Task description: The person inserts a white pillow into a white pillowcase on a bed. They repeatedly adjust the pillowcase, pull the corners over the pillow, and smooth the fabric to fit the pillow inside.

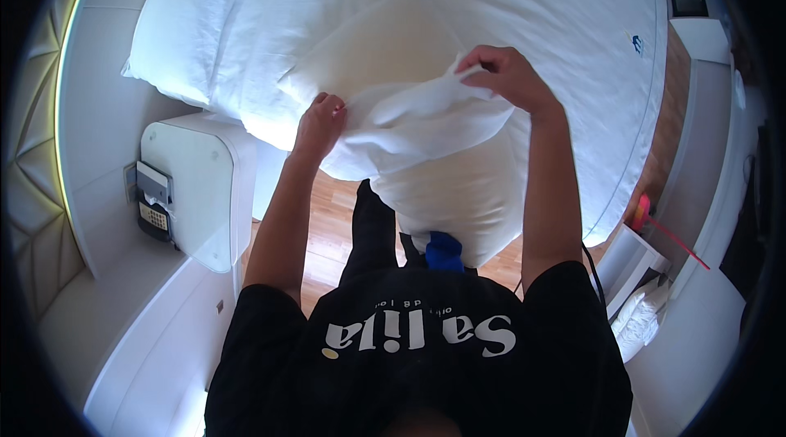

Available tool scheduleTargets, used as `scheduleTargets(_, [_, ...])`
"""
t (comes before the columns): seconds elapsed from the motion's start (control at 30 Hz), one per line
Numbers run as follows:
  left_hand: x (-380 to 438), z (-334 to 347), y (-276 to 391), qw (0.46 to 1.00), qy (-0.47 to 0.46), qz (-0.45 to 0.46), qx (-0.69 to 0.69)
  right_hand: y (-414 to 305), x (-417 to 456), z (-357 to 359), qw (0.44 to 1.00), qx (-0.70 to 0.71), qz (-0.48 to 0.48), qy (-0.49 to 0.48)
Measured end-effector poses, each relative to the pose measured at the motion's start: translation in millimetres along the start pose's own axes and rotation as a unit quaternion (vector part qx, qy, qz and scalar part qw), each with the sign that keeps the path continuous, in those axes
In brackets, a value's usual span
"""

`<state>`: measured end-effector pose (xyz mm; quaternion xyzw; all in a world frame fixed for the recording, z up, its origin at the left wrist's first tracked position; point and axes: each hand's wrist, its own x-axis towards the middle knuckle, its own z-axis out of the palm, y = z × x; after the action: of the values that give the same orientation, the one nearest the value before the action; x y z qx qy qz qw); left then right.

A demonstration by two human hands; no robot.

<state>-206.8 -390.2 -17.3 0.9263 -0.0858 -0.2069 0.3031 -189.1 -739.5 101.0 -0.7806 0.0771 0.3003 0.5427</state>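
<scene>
My left hand [320, 125] grips the left edge of a white pillowcase [424, 120]. With thumb and fingers pinched, my right hand [509, 77] holds the same fabric, raised in a loose fold. Below the fold, the bare end of a plump cream pillow [454, 191] sticks out toward my body. The far part of the pillowcase lies flat on the white-covered bed [552, 50], and the fold hides the middle of the pillow. A blue cloth [443, 253] shows between the pillow's near end and my waist.
A large white pillow [178, 37] rests at the bed's head on the left. Beside it stands a white bedside cabinet [190, 185] with a glass top, and a telephone [153, 219] at its side. Wood flooring [331, 210] shows below. A red object [642, 210] stands at right.
</scene>
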Motion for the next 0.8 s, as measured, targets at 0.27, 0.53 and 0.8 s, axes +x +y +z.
scheduleTargets(0.27, [32.2, -74.3, -27.2, 0.884, 0.456, 0.082, -0.061, -28.9, -77.2, -36.8, 0.973, -0.053, -0.208, -0.084])
scheduleTargets(0.53, [9.1, -102.9, 14.2, 0.924, 0.379, 0.042, 0.020, 45.6, -60.7, -17.5, 0.936, -0.296, 0.191, 0.010])
scheduleTargets(0.8, [-44.6, -59.7, 26.2, 0.956, 0.207, 0.053, -0.199, 40.1, -18.5, 29.9, 0.931, -0.323, -0.026, 0.167])
